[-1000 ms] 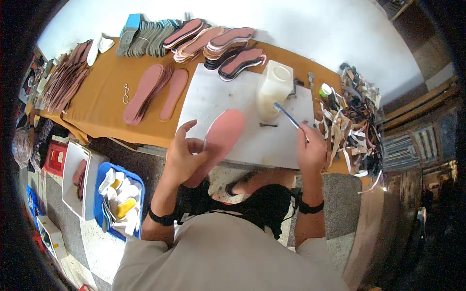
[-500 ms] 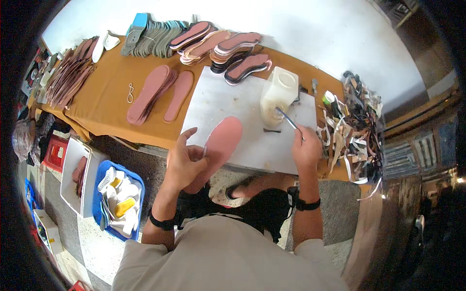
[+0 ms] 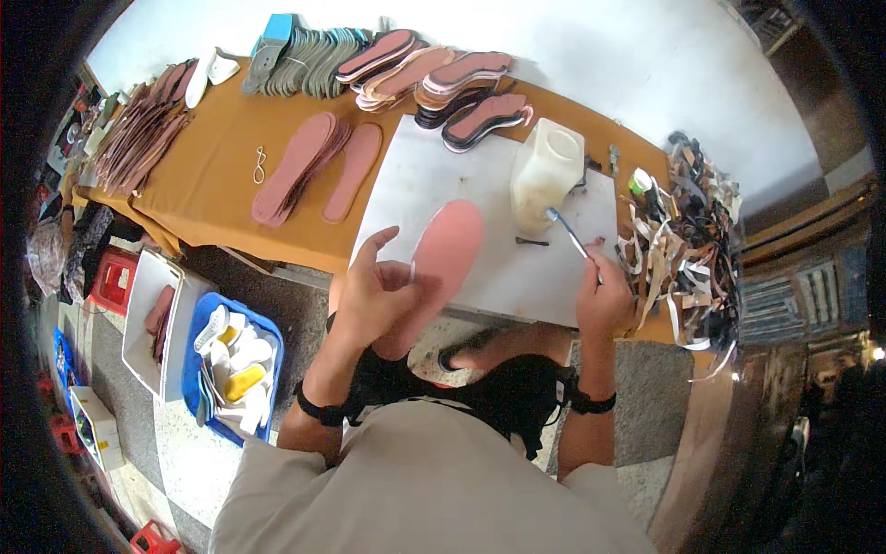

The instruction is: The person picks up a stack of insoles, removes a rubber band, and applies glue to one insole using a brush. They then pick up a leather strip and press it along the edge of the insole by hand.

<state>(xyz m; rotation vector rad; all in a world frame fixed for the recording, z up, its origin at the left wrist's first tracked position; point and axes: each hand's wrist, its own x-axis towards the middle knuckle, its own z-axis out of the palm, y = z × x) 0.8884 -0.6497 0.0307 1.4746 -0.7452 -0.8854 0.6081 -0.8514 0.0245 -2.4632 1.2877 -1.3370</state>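
- A person's left hand (image 3: 374, 295) is pinching a pink insole (image 3: 450, 245) between thumb and fingers at its left edge, the index finger standing raised and clear.
- The insole is slanting up and to the right of that hand, its upper end showing against a white board (image 3: 503, 291).
- The right hand (image 3: 604, 300) is curling closed around a slim blue brush (image 3: 568, 234), well apart from the insole and to its right.
- The brush's tip is meeting a cream plastic container (image 3: 544, 175) on the board; whether it is reaching inside cannot be told.
- Beyond the left hand, a fanned stack of pink insoles (image 3: 295, 171) is lying on orange-brown cloth (image 3: 221, 185).
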